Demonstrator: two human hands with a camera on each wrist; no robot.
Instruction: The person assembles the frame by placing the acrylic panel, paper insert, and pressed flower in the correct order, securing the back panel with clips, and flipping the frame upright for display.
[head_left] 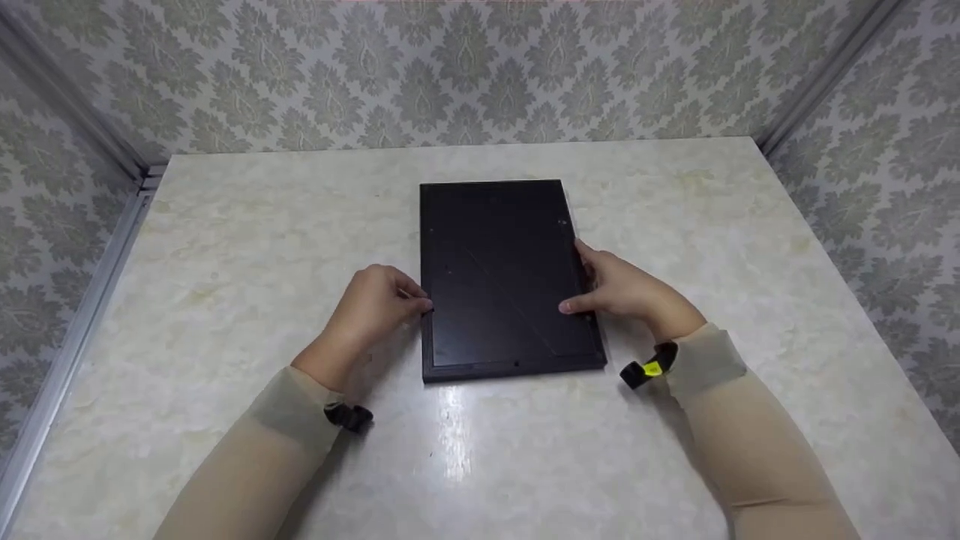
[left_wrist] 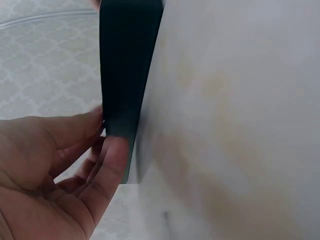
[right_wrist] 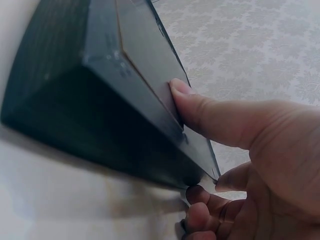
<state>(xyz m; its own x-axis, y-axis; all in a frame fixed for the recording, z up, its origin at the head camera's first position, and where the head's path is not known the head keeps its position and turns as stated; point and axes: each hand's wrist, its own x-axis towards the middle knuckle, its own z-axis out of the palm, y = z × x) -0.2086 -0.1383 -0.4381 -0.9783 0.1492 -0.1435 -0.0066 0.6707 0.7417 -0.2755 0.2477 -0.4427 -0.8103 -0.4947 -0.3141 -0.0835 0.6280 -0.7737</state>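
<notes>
A black picture frame (head_left: 495, 277) lies flat on the table, its dark back panel facing up. A thin diagonal line crosses the panel, and small metal tabs sit along its edges. My left hand (head_left: 379, 304) is at the frame's left side, thumb at the top edge and a fingertip against the side wall, as the left wrist view shows. At the right side my right hand (head_left: 619, 289) grips the frame; its thumb (right_wrist: 192, 102) presses on the back panel while the other fingers reach down the side wall.
The pale marbled table (head_left: 247, 225) surrounds the frame. Patterned wall panels (head_left: 465, 75) with metal rails stand behind and on both sides. Each wrist wears a black strap (head_left: 349, 416), and the sleeves (head_left: 742, 405) are beige.
</notes>
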